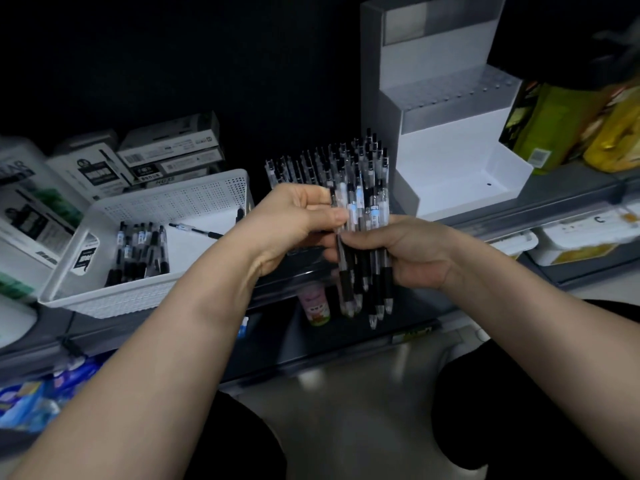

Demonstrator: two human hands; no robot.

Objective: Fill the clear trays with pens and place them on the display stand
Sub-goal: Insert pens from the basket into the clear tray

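Note:
My right hand (pixel 412 251) grips a bundle of clear-barrelled black pens (pixel 363 216) around its middle, tips pointing down. My left hand (pixel 298 220) pinches the same bundle from the left, near the upper barrels. Behind the bundle, more pens stand upright in a clear tray (pixel 298 169) on the shelf; the tray itself is hard to make out. The white stepped display stand (pixel 460 147) rises to the right of it, its steps bare. A white perforated basket (pixel 145 292) at the left holds several loose pens (pixel 138 254).
Pen boxes (pixel 166 157) are stacked behind the basket. Green and yellow packages (pixel 568 123) stand right of the stand. The grey shelf edge (pixel 519 216) runs across, with goods on the shelf below, including a small pink bottle (pixel 313 304). My dark-clothed knees are at the bottom.

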